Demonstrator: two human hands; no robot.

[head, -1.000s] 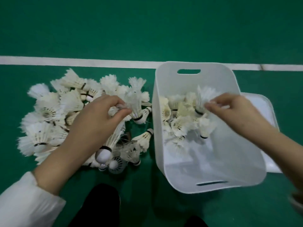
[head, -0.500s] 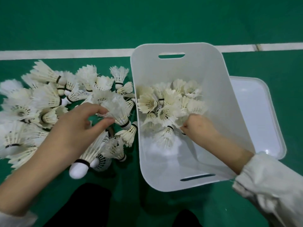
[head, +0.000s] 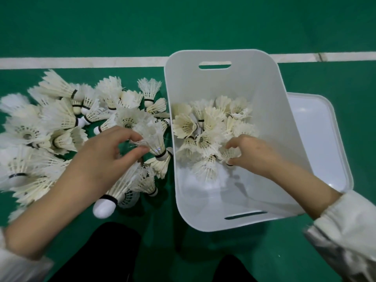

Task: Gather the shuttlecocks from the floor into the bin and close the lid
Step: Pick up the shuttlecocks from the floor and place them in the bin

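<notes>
The right hand (head: 251, 154) has come down from above the bin (head: 264, 82) and now sits low inside it, at the near edge of the heap (head: 205, 127) lying against the bin's far wall. Its fingers are curled, with forefinger and thumb closed about the base of a shuttlecock (head: 226, 155) that already touches the heap. I judge that this one is as good as delivered and needs only to be let go. The left hand (head: 105, 157) keeps the grip it had a second ago. Its thumb and fingertips pinch the feathers of a second shuttlecock (head: 152, 137), which hangs cork-down just beside the bin's left wall, and a third shuttlecock (head: 114, 192) is tucked under the palm, its white cork poking out toward the person. So the two hands work in turn, one dropping while the other brings the next load. The task is far from done. A big pile (head: 50, 123) lies on the floor (head: 183, 27) left of the bin, below the white line (head: 81, 63), and it is clearly larger than the heap inside. The lid (head: 317, 139) lies flat on the floor against the bin's right side, untouched, and closing must wait until the pile is cleared.
</notes>
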